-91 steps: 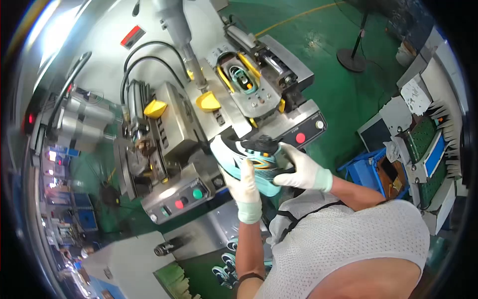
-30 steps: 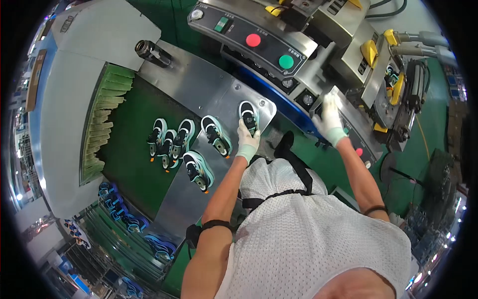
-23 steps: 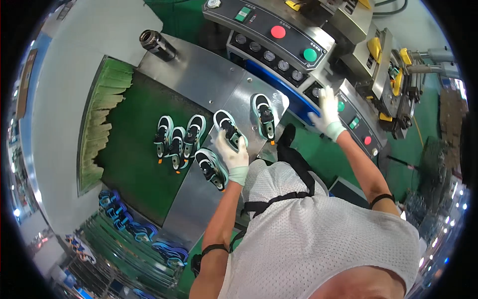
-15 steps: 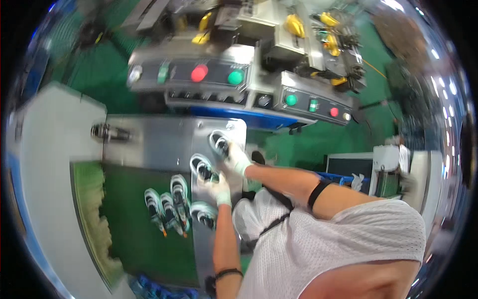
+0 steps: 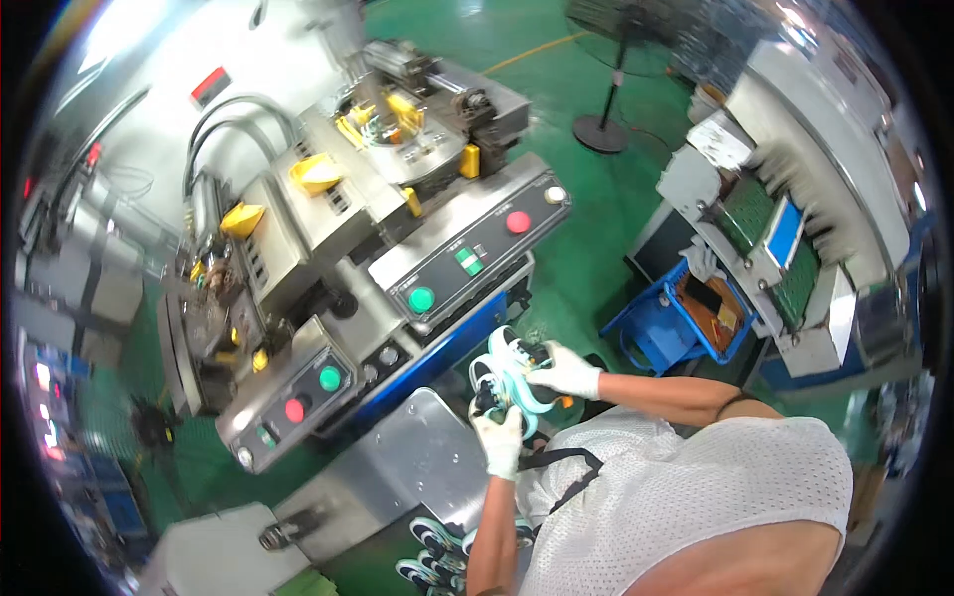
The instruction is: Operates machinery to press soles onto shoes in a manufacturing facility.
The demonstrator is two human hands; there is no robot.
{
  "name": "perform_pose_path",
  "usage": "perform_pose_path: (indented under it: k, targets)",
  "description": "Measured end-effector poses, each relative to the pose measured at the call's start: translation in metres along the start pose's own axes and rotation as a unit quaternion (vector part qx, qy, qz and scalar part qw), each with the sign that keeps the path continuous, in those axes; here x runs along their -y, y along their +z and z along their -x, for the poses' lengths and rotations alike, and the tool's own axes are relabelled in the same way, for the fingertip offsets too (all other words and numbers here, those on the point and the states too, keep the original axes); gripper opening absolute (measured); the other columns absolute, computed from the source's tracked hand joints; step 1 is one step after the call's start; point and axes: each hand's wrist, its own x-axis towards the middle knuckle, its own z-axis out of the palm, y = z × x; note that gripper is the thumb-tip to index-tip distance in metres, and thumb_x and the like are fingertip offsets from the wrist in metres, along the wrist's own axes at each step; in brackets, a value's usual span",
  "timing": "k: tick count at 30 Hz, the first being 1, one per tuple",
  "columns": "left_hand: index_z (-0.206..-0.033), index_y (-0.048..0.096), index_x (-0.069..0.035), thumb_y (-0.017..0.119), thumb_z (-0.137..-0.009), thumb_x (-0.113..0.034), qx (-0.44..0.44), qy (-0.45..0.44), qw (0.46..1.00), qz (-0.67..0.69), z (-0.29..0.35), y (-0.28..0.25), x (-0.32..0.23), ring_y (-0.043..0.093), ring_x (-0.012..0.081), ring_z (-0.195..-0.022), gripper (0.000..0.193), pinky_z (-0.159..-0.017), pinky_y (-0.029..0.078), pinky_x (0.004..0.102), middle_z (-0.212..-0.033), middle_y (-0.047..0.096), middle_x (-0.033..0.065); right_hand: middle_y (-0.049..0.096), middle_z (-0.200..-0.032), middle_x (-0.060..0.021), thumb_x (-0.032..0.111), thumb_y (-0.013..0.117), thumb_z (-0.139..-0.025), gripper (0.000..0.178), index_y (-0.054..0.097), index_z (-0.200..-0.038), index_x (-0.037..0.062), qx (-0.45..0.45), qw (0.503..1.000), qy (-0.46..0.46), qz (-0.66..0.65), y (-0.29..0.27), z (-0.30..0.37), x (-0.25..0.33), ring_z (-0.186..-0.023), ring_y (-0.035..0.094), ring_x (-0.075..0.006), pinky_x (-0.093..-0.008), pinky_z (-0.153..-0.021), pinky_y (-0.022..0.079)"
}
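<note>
Blue plastic bin [image 5: 668, 333]: 3 o'clock from view centre; contains a brown flat piece [image 5: 717, 316] and a black flat rectangle [image 5: 704, 292].
Whitish bucket [image 5: 706, 104]: 2 o'clock; contents not discernible.
Grey steel press machine with dark button panels [image 5: 288, 238]: 10 o'clock, just beyond the hands.
Bare-topped steel table [image 5: 417, 467]: 7 o'clock; more sneakers [image 5: 429, 536] along the lower edge.
Black fan stand [image 5: 601, 134]: 1 o'clock.
White-black-mint sneaker pair [image 5: 512, 350]: 5 o'clock, side by side, off the table.
Left hand [image 5: 497, 435]: white-gloved, 6 o'clock, gripping the left shoe.
Right hand [image 5: 564, 372]: white-gloved, 4 o'clock, gripping the other; forearm comes from the right.
</note>
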Motion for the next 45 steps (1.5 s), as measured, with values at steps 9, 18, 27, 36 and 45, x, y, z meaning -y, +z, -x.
perform_pose_path:
  k: [9,18,27,36,45]
  targets:
    - [-0.142,0.04,0.002,0.072,-0.083,0.002,0.409,0.122,0.904,-0.027,-0.008,0.273,-0.163,0.06,0.0178,-0.107,0.067,-0.096,0.049,0.0324,-0.123,0.058,0.0107,0.064,-0.099,-0.0043,0.019,0.082,-0.078,0.066,0.051,-0.133,0.0,-0.385,0.846,-0.018,-0.369,-0.239,0.135,-0.079,-0.078,0.06,-0.009,-0.0254,-0.063,0.05]
    - [-0.144,0.039,0.004,0.072,-0.084,-0.001,0.51,0.264,0.818,0.009,0.012,0.614,-0.215,0.063,0.0231,-0.112,0.068,-0.099,0.049,0.0335,-0.126,0.06,0.0177,0.063,-0.121,-0.0271,0.031,0.073,-0.083,0.082,0.034,-0.147,-0.0027,-0.729,0.674,0.118,-0.012,-0.453,0.242,-0.152,-0.113,0.062,-0.0431,-0.0452,-0.098,0.048]
    - [-0.146,0.038,0.009,0.077,-0.083,-0.031,0.424,0.348,0.822,-0.154,-0.015,0.794,-0.195,0.048,0.0393,-0.135,0.084,-0.114,0.037,0.0409,-0.145,0.047,0.0302,0.062,-0.127,-0.029,0.039,0.071,-0.082,0.081,0.041,-0.143,-0.0046,-0.717,0.649,0.254,0.008,-0.616,0.188,-0.205,-0.117,0.061,-0.0426,-0.0456,-0.1,0.048]
    - [-0.132,0.058,0.0,0.057,-0.099,-0.037,0.501,0.04,0.824,-0.261,-0.057,0.365,-0.055,0.063,0.0353,-0.118,0.05,-0.103,0.048,0.0404,-0.124,0.066,0.0228,0.061,-0.134,-0.0164,0.011,0.06,-0.099,0.047,0.048,-0.142,-0.0021,-0.414,0.893,-0.172,-0.038,-0.382,0.076,-0.108,-0.113,0.064,-0.0224,-0.033,-0.096,0.052]
    - [-0.1,0.067,-0.002,0.053,-0.099,-0.029,-0.381,-0.091,0.748,-0.535,0.129,-0.309,0.033,0.067,0.0396,-0.093,0.031,-0.085,0.054,0.0464,-0.098,0.071,0.021,0.064,-0.13,-0.0205,0.022,0.065,-0.096,0.051,0.052,-0.137,-0.005,0.197,0.963,-0.063,0.175,-0.137,-0.106,-0.15,-0.114,0.065,-0.0257,-0.0342,-0.094,0.054]
